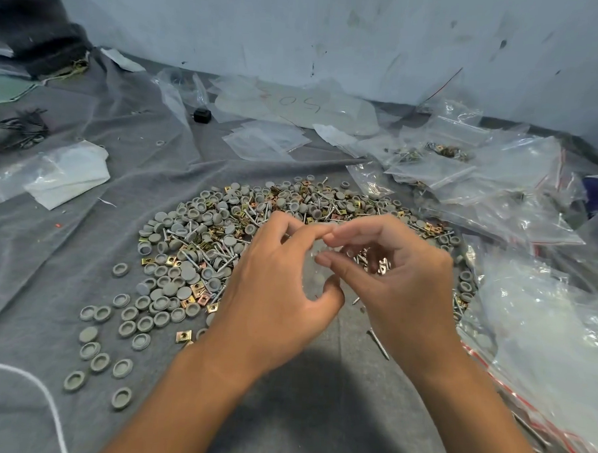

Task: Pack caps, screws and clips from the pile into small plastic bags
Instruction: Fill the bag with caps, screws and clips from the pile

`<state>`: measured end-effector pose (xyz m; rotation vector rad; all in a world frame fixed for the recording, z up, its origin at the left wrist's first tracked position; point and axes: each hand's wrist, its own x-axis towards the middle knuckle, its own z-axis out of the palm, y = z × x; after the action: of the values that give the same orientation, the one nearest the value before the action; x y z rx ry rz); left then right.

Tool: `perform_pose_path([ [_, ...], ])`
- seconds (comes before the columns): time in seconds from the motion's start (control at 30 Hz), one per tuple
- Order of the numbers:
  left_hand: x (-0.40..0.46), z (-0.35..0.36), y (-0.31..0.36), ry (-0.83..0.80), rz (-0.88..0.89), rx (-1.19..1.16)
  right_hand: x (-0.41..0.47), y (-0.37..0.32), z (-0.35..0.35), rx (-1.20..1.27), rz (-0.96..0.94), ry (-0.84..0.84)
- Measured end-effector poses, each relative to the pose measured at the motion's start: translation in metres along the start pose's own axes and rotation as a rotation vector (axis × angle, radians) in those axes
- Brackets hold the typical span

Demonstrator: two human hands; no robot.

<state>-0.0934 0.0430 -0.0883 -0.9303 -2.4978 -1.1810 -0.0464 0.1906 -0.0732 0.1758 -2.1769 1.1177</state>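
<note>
A wide pile [222, 230] of grey round caps, silver screws and brass-coloured square clips lies on a grey cloth [65, 284]. Above its near right part my left hand [281, 287] and my right hand [391, 275] meet. Between them they hold a small clear plastic bag [318, 265], pinched at its top by the fingertips of both hands. The bag is blurred and nearly see-through, so I cannot tell what is inside it. Loose caps [113, 362] are scattered toward the near left, and a single screw [378, 344] lies beside my right wrist.
Filled clear bags with red zip strips [513, 304] are heaped along the right. Flat empty small bags [267, 139] lie behind the pile, before a pale wall. A crumpled bag [63, 175] sits at left, a white cord [43, 396] at near left.
</note>
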Motion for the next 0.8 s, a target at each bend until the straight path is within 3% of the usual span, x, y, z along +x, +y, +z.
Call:
perform_pose_path([
  [0.13, -0.001, 0.0, 0.0, 0.003, -0.003, 0.002, 0.0, 0.002, -0.002, -0.079, -0.028, -0.027],
  [0.33, -0.001, 0.0, 0.001, 0.002, -0.013, 0.011, 0.006, 0.009, -0.015, 0.257, 0.119, -0.007],
  [0.43, -0.002, 0.001, 0.0, 0.0, -0.018, 0.009, 0.011, 0.031, -0.029, 0.112, 0.201, 0.072],
  [0.5, -0.002, 0.0, -0.001, -0.002, -0.025, 0.006, 0.009, 0.052, -0.036, -0.214, 0.305, -0.116],
  [0.57, -0.002, 0.0, -0.001, -0.006, -0.036, 0.008, 0.004, 0.065, -0.036, -0.51, 0.383, -0.458],
  [0.63, -0.001, -0.001, -0.001, -0.004, -0.037, 0.012, 0.0, 0.07, -0.034, -0.643, 0.366, -0.691],
  [0.8, -0.002, -0.002, -0.003, -0.001, -0.039, 0.005, -0.003, 0.069, -0.037, -0.697, 0.315, -0.738],
])
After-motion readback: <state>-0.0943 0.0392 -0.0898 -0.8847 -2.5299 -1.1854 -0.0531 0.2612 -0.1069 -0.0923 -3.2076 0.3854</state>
